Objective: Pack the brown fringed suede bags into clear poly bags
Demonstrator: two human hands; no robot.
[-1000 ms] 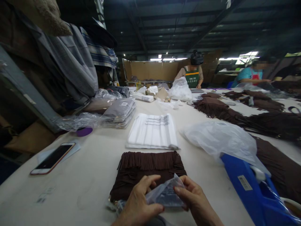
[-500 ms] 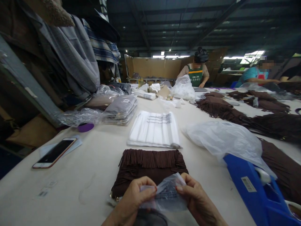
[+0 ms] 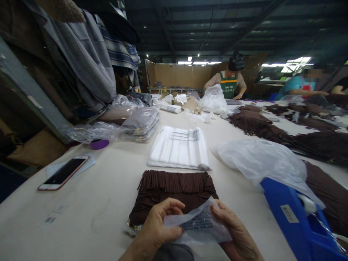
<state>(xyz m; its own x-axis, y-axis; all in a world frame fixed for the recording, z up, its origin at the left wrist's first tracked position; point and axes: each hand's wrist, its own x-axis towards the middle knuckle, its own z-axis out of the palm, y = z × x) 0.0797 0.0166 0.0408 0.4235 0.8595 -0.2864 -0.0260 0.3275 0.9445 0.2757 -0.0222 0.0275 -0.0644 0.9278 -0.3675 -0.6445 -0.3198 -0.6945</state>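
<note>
A small translucent plastic bag (image 3: 199,224) with dark printed lines is in both hands, near the front of the table. My left hand (image 3: 156,228) has its thumb on the near side of the bag's left part, its fingers loosely curled around that edge. At the upper right edge, my right hand (image 3: 235,226) grips the plastic between thumb and fingers. Just behind my hands lies a dark brown fringed bag (image 3: 176,183), partly covered by them. Metal fittings and some clear plastic show at its lower left corner. Beyond it rests a flat stack of white printed plastic bags (image 3: 178,148).
A phone (image 3: 63,173), a purple tape roll (image 3: 99,144) and packed grey items (image 3: 140,121) lie left. A blue tape dispenser (image 3: 289,217), a loose plastic bag (image 3: 261,159) and brown fringed goods (image 3: 250,121) are right. Two co-workers (image 3: 228,85) work farther back.
My hands have moved slightly apart, and the small plastic bag is spread wider with more print showing. My left fingers have loosened from a tight pinch.
</note>
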